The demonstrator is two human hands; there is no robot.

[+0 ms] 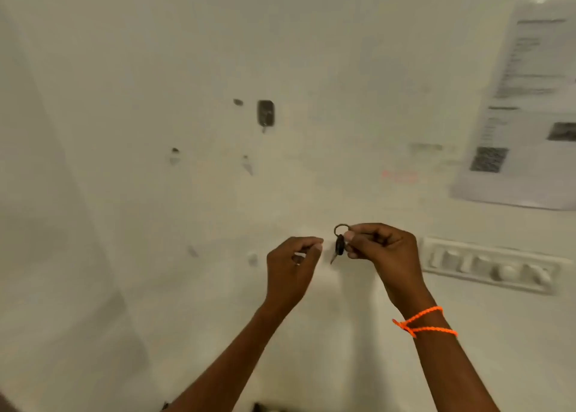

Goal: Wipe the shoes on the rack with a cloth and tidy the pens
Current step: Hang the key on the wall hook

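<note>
Neither shoes, cloth nor pens were in view, so progress could not be judged; the right hand (378, 246) pinched a key (339, 245) on its ring, the left hand (293, 263) curled, seemingly empty.

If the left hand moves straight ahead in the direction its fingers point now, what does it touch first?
Probably the key hanging from the ring in the right hand: the left hand fingers point right toward it across a small gap. Depth is unclear, so it might pass by.

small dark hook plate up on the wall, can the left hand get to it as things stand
Probably yes. The left hand is raised below the small dark hook plate with only bare white wall between them, though its fingers are curled. The right hand grips the dark key on a metal ring.
</note>
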